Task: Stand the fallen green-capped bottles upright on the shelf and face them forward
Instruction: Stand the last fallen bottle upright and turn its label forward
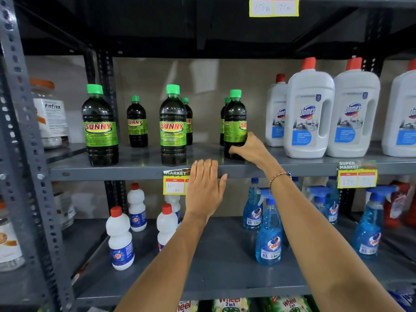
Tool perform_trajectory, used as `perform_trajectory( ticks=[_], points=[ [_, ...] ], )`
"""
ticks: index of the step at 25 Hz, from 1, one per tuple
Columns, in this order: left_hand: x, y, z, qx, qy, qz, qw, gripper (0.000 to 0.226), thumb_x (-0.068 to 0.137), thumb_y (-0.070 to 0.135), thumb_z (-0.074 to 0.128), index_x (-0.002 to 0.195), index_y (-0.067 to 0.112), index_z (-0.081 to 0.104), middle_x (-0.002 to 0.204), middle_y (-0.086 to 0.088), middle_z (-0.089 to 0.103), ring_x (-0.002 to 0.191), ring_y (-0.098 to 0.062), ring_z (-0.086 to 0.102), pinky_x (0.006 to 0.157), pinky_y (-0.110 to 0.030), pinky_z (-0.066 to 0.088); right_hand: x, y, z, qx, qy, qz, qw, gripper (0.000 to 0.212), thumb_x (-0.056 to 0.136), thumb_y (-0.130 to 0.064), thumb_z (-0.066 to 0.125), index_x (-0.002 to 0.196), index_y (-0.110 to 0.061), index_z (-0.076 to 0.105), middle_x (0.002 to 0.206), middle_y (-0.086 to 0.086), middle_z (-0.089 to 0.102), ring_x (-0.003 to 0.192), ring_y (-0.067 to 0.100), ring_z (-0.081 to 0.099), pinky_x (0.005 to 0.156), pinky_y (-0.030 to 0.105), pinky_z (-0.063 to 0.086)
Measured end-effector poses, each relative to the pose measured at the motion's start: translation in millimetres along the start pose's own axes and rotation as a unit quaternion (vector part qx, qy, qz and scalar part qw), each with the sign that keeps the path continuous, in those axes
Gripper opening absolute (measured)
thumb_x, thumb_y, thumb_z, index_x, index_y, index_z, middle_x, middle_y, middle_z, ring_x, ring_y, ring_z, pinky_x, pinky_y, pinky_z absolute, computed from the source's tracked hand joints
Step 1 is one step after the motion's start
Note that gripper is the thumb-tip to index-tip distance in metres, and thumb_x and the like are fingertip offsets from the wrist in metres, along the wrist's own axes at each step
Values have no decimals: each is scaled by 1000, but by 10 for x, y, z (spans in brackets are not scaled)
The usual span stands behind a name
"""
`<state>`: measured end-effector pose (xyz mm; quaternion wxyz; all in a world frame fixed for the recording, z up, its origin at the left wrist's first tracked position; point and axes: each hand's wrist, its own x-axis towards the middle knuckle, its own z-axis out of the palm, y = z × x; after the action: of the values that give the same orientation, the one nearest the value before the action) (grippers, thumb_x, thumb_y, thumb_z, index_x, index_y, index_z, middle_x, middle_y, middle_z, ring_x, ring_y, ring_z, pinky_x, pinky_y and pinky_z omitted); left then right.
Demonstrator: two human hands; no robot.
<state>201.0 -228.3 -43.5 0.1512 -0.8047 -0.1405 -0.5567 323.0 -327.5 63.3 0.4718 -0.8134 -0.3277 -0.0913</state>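
Observation:
Several dark green-capped SUNNY bottles stand upright on the grey shelf (139, 170). Two front ones, at the left (100, 126) and in the middle (172, 126), show their labels forward. Smaller-looking ones stand behind (136, 122). My right hand (249, 148) grips the base of the right front bottle (234, 118), which is upright with its label turned partly to the right. Another bottle stands close behind it, mostly hidden. My left hand (204, 188) hovers flat with fingers apart at the shelf's front edge, holding nothing.
White Domex jugs (308, 113) with red caps stand just right of the held bottle. A jar (50, 113) sits in the bay to the left. Below are white red-capped bottles (120, 239) and blue Colin sprays (269, 233). Yellow price tags (174, 182) hang on the shelf edge.

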Motion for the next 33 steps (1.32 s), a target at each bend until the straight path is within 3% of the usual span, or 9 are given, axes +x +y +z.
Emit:
perform_trajectory(
  ticks=[4, 8, 12, 16, 23, 27, 30, 32, 33],
  points=[
    [-8, -4, 12, 2, 9, 3, 1000, 45, 97, 38, 36, 119, 3, 54, 114, -14, 61, 110, -32, 57, 108, -40, 29, -35, -20, 2, -5, 13, -17, 1000, 86, 64, -41, 84, 129, -5, 42, 124, 7, 56, 114, 22, 55, 89, 30, 46],
    [-8, 4, 13, 4, 14, 6, 1000, 45, 97, 38, 35, 119, 3, 53, 114, -14, 61, 110, -31, 56, 109, -40, 29, -25, -10, -1, -12, -10, -4, 1000, 77, 71, -35, 81, 129, -5, 41, 125, 9, 57, 116, 24, 55, 82, 26, 41],
    [-13, 6, 11, 6, 21, 7, 1000, 45, 97, 38, 37, 119, 2, 54, 114, -14, 61, 110, -32, 57, 108, -41, 29, -49, -12, 7, -12, -3, -6, 1000, 88, 67, -45, 82, 130, -3, 37, 125, 8, 54, 116, 23, 53, 83, 27, 42],
    [-12, 8, 20, 6, 20, 8, 1000, 45, 97, 38, 37, 119, 2, 55, 114, -14, 61, 110, -32, 57, 108, -40, 29, -19, -19, -2, -31, -29, -2, 999, 78, 66, -44, 81, 127, -6, 49, 118, 5, 61, 113, 22, 58, 79, 25, 41],
    [-24, 3, 32, 7, 23, 15, 1000, 45, 96, 37, 38, 118, 2, 56, 113, -14, 62, 108, -32, 57, 108, -40, 30, -70, -32, -10, -38, -22, 5, 999, 86, 67, -49, 80, 128, -4, 40, 124, 8, 56, 115, 24, 55, 88, 33, 47],
    [158, 83, -160, -2, 7, -24, 1000, 40, 96, 39, 36, 92, 8, 61, 88, -9, 63, 83, -28, 58, 81, -37, 40, -44, 0, -158, 48, -83, 19, 995, 93, 62, -50, 83, 134, -6, 44, 126, 3, 60, 115, 19, 57, 94, 32, 46],
    [581, 100, -309, -56, -87, -85, 991, 39, 97, 40, 36, 91, 10, 60, 88, -8, 65, 87, -28, 57, 69, -36, 40, -43, 58, -312, 105, -122, 10, 987, 69, 78, -21, 78, 136, -3, 44, 125, 1, 60, 115, 17, 56, 107, 36, 41],
    [868, 79, -290, -190, -180, -141, 955, 42, 96, 38, 45, 123, 7, 49, 121, -13, 57, 116, -28, 49, 85, -37, 41, -27, 85, -342, 120, -113, 11, 986, 65, 82, -12, 73, 138, 2, 41, 129, 7, 59, 118, 20, 55, 109, 36, 39],
    [996, 68, -250, -260, -246, -180, 916, 57, 94, 37, 51, 137, 3, 35, 136, -16, 46, 128, -29, 40, 95, -37, 38, -18, 92, -339, 128, -113, 7, 985, 63, 83, -10, 72, 138, 3, 42, 131, 12, 59, 119, 20, 55, 108, 36, 39]
  ],
)
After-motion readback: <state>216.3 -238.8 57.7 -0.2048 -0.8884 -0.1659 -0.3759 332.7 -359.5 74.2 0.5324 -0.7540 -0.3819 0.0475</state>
